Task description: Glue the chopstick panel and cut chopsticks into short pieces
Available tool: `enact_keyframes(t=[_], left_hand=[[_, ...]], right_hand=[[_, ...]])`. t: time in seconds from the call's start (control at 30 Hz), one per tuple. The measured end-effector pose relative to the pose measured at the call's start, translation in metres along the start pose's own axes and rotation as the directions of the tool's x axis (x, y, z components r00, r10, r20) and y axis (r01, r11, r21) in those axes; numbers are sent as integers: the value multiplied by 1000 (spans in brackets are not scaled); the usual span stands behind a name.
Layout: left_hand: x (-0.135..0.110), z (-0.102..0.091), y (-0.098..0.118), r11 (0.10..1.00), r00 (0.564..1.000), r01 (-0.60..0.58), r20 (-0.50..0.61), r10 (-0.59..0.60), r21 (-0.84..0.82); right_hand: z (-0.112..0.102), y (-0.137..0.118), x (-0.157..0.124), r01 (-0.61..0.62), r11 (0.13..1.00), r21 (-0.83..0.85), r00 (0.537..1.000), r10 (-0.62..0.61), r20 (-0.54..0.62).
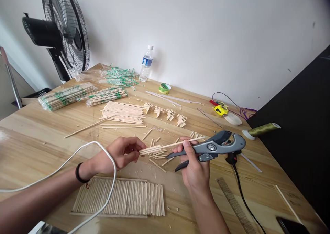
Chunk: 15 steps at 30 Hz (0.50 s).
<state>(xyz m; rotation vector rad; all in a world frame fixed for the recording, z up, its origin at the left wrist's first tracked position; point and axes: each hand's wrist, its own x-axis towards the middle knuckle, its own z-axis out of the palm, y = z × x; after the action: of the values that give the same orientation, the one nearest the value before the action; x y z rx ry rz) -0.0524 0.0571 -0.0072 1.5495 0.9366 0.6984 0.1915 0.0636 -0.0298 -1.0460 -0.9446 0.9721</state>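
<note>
Sticks [147, 150] are jutting from the pinching fingers of the left hand [122, 153] toward the right hand [195, 168], whose fingers are gripping a cutter [211, 147] and a longer stick [172, 145], so keeping everything snug and aligned is probably helping control.

From the head — forward, downward, near left hand [121, 154] and right hand [197, 172].

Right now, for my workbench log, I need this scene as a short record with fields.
left hand: pinching thin sticks
right hand: holding grey cutter and a longer stick
foreground: flat stick panel
beyond hands: loose sticks, four small stick assemblies
background: water bottle, fan
right side: tape measure, thread spool
</note>
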Motion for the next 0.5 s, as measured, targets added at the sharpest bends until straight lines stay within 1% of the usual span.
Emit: enact_keyframes(t=[0.2, 0.33, 0.4, 0.5], left_hand=[[-1, 3, 4, 1000, 1000, -14, -27, 14, 20], [-1, 5, 9, 1000, 1000, 0, -6, 0, -9], [-1, 5, 10, 1000, 1000, 5, 0, -5, -1], [-1, 5, 8, 1000, 999, -19, -35, 19, 12]], right_hand=[[2, 5, -1, 38, 999, -4, 998, -39, -43], [5, 4, -2, 61, 998, -3, 997, -62, -54], [6, 2, -3, 64, 998, -14, 997, -65, -51], [8, 2, -5, 70, 997, -20, 997, -71, -26]])
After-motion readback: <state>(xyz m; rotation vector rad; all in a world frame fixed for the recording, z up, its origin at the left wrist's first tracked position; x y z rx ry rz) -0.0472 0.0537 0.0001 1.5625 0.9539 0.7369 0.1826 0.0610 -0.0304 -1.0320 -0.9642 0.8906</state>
